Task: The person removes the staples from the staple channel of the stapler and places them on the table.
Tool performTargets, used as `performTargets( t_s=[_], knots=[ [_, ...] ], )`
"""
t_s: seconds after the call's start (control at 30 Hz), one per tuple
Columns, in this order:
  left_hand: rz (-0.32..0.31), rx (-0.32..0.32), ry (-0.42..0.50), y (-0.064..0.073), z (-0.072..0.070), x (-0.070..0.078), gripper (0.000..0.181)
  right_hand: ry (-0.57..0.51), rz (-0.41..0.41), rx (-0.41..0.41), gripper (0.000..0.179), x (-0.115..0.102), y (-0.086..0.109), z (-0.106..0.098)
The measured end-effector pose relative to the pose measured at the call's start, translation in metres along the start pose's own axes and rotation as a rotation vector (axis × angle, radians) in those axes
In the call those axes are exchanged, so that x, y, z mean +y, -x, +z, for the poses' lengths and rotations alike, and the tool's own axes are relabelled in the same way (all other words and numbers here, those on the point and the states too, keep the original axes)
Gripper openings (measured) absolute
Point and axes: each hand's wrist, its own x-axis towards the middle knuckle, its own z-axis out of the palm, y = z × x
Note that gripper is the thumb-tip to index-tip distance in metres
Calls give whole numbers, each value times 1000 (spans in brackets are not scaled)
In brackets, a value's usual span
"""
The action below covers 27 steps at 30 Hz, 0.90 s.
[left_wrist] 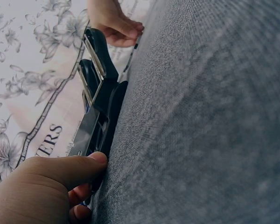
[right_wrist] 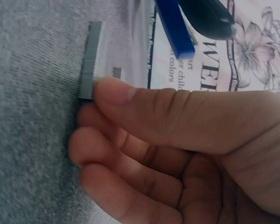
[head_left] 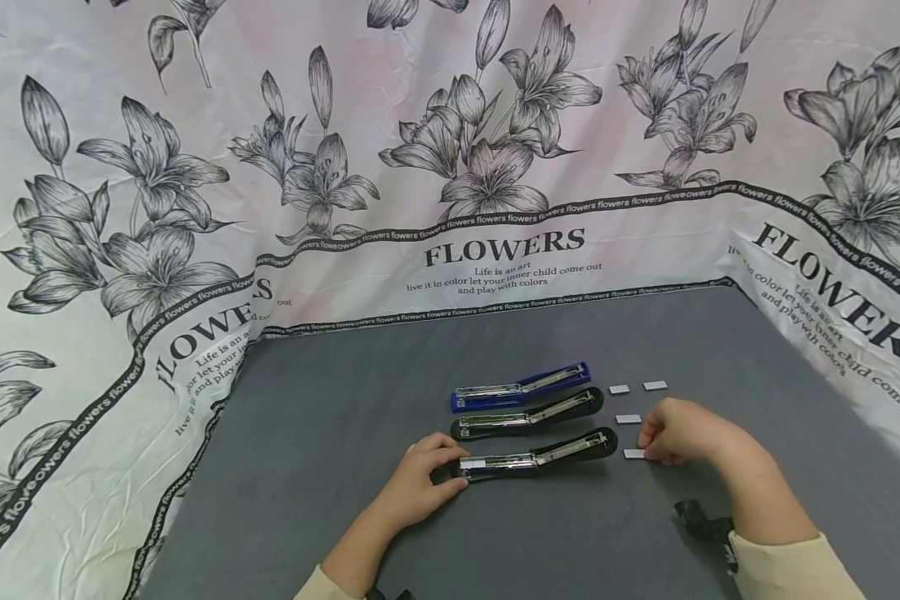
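Observation:
Three opened staplers lie side by side on the grey cloth in the head view: a blue stapler (head_left: 521,388) farthest back, a black stapler (head_left: 527,416) in the middle, and another black stapler (head_left: 536,458) nearest. My left hand (head_left: 423,479) grips the left end of the nearest one, thumb (left_wrist: 99,157) on its near side. My right hand (head_left: 686,433) pinches the end of a staple strip (right_wrist: 90,65) between thumb and forefinger, low at the cloth. Its other fingers are curled beneath. A pale patch shows in the nearest stapler's front channel.
Other staple strips lie just right of the staplers: one strip (head_left: 628,419) behind the pinched one, and two more (head_left: 618,389) farther back. A floral-printed cloth (head_left: 495,267) rises behind the grey surface (head_left: 330,400) and along both sides.

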Motion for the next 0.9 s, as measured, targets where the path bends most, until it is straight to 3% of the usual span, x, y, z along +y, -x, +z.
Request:
performTargets(
  t_s=[0.33,0.53,0.9],
  knots=[
    [-14,-10,6,-1,0,0,33,71,-6,45,10,-5,1,-3],
    [-18,-17,11,-1,-1,1,32,184,-86,168,8,-12,8,-15],
    [-19,-16,10,-1,0,1,33,179,-167,365,12,-50,24,-20]
  ],
)
